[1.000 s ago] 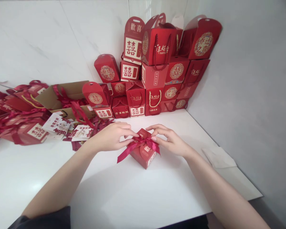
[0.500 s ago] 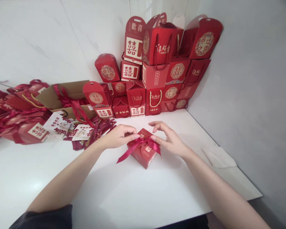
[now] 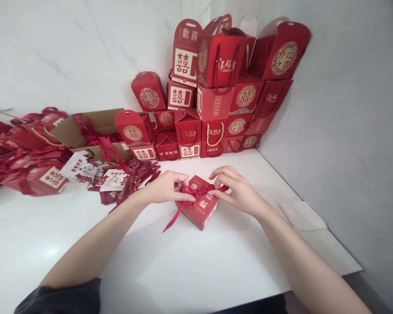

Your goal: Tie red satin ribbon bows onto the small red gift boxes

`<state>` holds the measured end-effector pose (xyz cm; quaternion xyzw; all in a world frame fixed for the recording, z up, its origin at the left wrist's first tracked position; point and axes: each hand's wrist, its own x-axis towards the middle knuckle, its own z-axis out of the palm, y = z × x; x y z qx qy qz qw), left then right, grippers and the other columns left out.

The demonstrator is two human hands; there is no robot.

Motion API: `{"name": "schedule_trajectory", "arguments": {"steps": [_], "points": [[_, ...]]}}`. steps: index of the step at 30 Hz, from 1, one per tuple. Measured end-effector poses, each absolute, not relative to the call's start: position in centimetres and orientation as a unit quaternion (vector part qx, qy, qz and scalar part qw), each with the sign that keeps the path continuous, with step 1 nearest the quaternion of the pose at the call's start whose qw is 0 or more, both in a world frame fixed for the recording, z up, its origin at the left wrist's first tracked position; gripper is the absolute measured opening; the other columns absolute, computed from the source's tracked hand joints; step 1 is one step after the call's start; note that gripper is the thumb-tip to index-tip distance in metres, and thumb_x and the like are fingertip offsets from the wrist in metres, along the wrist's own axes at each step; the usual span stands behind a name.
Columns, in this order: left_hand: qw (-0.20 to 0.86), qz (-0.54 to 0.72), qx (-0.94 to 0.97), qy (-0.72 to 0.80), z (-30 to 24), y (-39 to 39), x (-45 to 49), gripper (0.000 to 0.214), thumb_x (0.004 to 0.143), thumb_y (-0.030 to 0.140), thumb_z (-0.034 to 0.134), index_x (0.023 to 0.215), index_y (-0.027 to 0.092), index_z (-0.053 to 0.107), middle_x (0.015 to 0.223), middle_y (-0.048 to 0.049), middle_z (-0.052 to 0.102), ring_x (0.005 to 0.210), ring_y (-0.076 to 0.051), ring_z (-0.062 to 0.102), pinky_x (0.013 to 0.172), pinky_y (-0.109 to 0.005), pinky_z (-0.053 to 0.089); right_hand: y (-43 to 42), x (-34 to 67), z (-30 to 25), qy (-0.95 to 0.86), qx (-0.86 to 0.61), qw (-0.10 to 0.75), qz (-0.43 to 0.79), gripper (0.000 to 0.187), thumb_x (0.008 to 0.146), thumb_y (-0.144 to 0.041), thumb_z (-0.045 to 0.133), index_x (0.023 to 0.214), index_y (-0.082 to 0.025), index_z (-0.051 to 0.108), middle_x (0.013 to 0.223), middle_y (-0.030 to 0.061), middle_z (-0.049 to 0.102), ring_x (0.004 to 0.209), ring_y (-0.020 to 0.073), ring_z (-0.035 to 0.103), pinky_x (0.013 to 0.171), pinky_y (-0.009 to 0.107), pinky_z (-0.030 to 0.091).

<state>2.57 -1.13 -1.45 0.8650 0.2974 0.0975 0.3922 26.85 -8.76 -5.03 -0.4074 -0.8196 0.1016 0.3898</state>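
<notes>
One dark sleeve [image 3: 62, 296], short, at the near left edge; bare forearms reaching inward from both near corners over a white table [image 3: 196, 266]. One small red gift box [image 3: 199, 213], set cornerwise on the table's middle, pale lettering on top, a crimson ribbon [image 3: 198, 192] knotted across it, one tail trailing off its left side to the near. Left hand [image 3: 167, 186], at the box's left: thumb and fingers clamped on the ribbon's left loop. Right hand [image 3: 240, 192], at the box's right: thumb and forefinger pinching the ribbon's right side, remaining fingers curled. One flat whitish sheet [image 3: 303, 215], right, by the grey wall. Two printed cards [image 3: 113, 179], left, on and beside a heap of dark red strips [image 3: 140, 174]. Ribboned boxes [image 3: 36, 176], several, far left, crowded together. One open carton [image 3: 108, 120], brown inside, holding more red ribbon. Stacked red boxes [image 3: 216, 98], far, with medallions, cord handles and arched tops, against a pale, veined wall [image 3: 52, 52].
</notes>
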Motion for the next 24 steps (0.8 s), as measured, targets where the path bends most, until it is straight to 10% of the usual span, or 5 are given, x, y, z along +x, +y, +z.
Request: {"name": "schedule_trajectory", "arguments": {"steps": [4,14,24], "points": [[0.409,0.106,0.853,0.306,-1.5,-1.2,2.8,0.042,0.066,0.047,0.075,0.068,0.016,0.047,0.057,0.0071,0.04,0.055,-0.007,0.031,0.051,-0.02,0.025,-9.1,27.1,-4.9,-0.852,-0.417,0.315,-0.023,0.016,0.092,-0.022,0.052,0.076,-0.021,0.048,0.071,0.0025,0.056,0.066,0.0172,0.048,0.066,0.032,0.039],[0.424,0.068,0.844,0.32,-1.6,-0.8,2.7,0.042,0.066,0.049,0.075,0.069,0.014,0.051,0.061,0.0056,0.044,0.057,-0.008,0.035,0.052,-0.021,0.029,-10.1,27.4,-3.4,-0.879,-0.41,0.212,-0.118,0.027,0.087,-0.002,0.039,0.069,-0.02,0.047,0.065,0.0012,0.051,0.062,0.0157,0.042,0.062,0.031,0.03],[0.437,0.095,0.846,0.289,-1.3,-1.0,2.6,0.035,0.065,0.042,0.076,0.066,0.014,0.056,0.062,0.0036,0.049,0.058,-0.008,0.039,0.053,-0.02,0.033,-10.2,33.1,-3.5,-0.807,-0.454,0.112,0.36,0.006,0.073,-0.021,0.067,0.072,-0.023,0.062,0.069,-0.0022,0.064,0.061,0.0148,0.056,0.051,0.025,0.04]]}}
